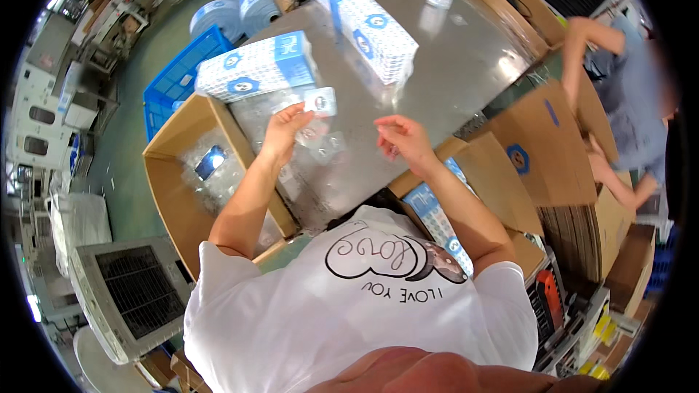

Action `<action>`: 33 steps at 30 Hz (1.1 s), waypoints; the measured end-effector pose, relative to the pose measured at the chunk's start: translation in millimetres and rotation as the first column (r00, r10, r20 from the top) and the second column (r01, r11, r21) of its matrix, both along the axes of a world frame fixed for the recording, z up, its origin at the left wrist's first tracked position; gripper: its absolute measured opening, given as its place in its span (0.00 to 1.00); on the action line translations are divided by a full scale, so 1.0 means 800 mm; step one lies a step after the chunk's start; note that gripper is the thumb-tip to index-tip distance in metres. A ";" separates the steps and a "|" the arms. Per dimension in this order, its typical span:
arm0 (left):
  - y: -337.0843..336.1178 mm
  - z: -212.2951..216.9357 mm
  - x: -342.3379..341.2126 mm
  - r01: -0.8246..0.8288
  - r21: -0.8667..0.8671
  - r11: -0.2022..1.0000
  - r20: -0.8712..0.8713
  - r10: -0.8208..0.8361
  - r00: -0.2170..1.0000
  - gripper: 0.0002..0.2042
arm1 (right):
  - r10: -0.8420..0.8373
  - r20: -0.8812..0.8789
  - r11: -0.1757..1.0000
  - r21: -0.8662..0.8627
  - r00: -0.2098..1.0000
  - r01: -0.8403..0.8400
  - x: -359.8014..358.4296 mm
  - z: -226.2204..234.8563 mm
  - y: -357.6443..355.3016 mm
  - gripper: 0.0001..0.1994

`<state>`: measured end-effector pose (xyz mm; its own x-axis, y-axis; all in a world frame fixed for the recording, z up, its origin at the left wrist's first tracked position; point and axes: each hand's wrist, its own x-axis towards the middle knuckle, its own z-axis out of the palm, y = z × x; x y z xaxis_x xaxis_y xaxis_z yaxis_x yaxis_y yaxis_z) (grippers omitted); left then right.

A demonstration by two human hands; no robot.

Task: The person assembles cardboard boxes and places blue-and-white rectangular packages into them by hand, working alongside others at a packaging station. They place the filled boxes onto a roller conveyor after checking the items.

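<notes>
My left hand (285,129) holds up a small clear plastic packet with a blue-and-white item (320,101) in it, over a heap of similar clear packets (291,120) on the grey metal table (451,65). My right hand (402,140) hovers a little to the right, fingers loosely curled, pinching something small and clear that I cannot make out. Behind the hands lie blue-and-white printed cartons (255,69) and another long carton (375,29).
An open cardboard box (171,196) with clear packets stands at my left. Stacked flat cardboard boxes (546,153) are at the right, where another person (619,94) bends over them. A blue crate (178,80) and a grey fan unit (131,291) sit on the floor.
</notes>
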<state>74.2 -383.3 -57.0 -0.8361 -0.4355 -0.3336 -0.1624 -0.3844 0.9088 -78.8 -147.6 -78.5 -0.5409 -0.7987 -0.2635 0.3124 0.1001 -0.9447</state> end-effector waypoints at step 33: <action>0.199 -0.150 -0.176 0.657 -0.744 0.118 0.390 -0.722 0.571 0.21 | -0.422 -0.129 0.892 0.118 0.897 0.437 0.014 -0.059 0.217 0.14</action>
